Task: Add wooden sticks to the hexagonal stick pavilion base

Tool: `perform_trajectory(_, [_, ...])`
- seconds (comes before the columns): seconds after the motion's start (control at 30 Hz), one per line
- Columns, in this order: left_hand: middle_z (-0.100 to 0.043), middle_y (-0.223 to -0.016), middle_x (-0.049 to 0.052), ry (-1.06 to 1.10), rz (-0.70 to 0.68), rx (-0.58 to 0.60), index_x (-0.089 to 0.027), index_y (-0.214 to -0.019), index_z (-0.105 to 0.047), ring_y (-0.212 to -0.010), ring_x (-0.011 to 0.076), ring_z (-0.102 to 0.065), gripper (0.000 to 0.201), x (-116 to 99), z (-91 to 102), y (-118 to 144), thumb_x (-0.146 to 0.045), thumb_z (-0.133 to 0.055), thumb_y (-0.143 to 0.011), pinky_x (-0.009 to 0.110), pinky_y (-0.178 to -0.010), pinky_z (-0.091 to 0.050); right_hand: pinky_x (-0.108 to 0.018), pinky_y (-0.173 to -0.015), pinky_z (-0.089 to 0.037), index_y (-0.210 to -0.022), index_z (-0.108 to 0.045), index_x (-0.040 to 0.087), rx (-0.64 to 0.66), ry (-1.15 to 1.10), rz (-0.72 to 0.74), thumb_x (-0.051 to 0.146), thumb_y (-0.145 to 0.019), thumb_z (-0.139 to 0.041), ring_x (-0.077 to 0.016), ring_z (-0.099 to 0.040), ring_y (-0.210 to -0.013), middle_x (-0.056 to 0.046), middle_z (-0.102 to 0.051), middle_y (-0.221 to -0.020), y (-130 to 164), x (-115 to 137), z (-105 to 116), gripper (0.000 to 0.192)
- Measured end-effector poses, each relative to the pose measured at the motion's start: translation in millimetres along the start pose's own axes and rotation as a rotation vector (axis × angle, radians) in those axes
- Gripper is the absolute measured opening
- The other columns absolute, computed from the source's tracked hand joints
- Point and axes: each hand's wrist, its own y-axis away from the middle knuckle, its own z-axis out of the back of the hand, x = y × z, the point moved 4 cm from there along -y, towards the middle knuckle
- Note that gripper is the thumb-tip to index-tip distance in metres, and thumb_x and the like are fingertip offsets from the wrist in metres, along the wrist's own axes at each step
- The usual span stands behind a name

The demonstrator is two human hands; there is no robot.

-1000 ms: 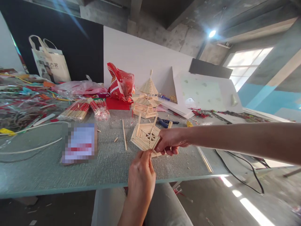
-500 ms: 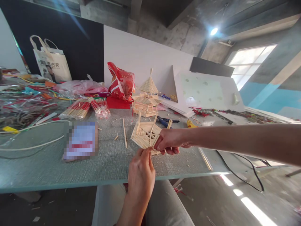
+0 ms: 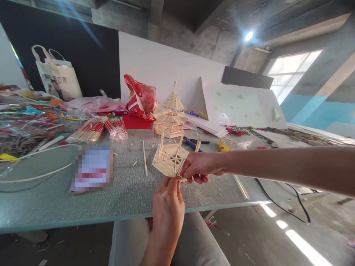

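Note:
A hexagonal base of wooden sticks [image 3: 166, 162], with short upright posts at several corners, lies on the table before me. My left hand [image 3: 168, 203] comes up from below, thumb and fingers pinched at the base's near corner. From the right, my right hand [image 3: 198, 167] is closed over the near right edge, its fingertips meeting those of the left. Whatever small piece lies between the fingertips is hidden. Just behind stands a tiered stick pagoda [image 3: 173, 105] with a pointed roof. A single loose stick [image 3: 145, 158] lies left of the base.
Dark blue-handled pliers [image 3: 194, 143] and a yellow tool [image 3: 225, 146] lie behind my right forearm. Bundled sticks [image 3: 88, 129], a blurred flat device [image 3: 93, 168] and a hoop-like strip [image 3: 41, 176] are at left. A red bag [image 3: 141, 98] stands behind. Clear rods [image 3: 241, 187] lie at right.
The view has shifted slightly, moving the table things a little left in the picture. Both hands keep their hold at the base's near corner, with barely any movement.

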Motion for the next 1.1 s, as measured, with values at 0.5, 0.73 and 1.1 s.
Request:
perform_trajectory(0.5, [-0.066,-0.079,0.003,-0.002,-0.036,-0.021,-0.019,-0.094,-0.062,-0.068,0.0160,-0.063,0.026,1.4,-1.9,2.0,-0.005,-0.046,-0.080,0.027,-0.061,-0.051,-0.017,-0.037,-0.032,-0.054,-0.050,0.014,0.018,0.184,0.095,0.006,-0.063,-0.042,-0.0050,-0.042,-0.041,0.006,-0.047,-0.049,7.4,10.3,-4.6,0.014])
perform_trajectory(0.73, [-0.066,-0.077,0.002,0.029,-0.037,-0.070,-0.019,-0.093,-0.063,-0.063,0.0158,-0.063,0.024,1.5,2.5,3.4,-0.007,-0.046,-0.081,0.027,-0.057,-0.050,-0.018,-0.038,-0.032,-0.058,-0.051,0.014,-0.005,0.138,0.054,0.007,-0.063,-0.043,-0.0058,-0.043,-0.043,0.005,-0.049,-0.051,12.2,13.1,-3.9,0.012])
perform_trajectory(1.1, [-0.066,-0.078,0.003,-0.002,-0.061,-0.034,-0.019,-0.097,-0.062,-0.065,0.0173,-0.063,0.027,1.0,-0.6,3.5,-0.005,-0.047,-0.080,0.030,-0.057,-0.051,-0.018,-0.037,-0.033,-0.056,-0.051,0.014,-0.007,0.197,0.111,0.008,-0.063,-0.043,-0.0059,-0.042,-0.042,0.005,-0.047,-0.050,11.7,9.9,-4.4,0.012])
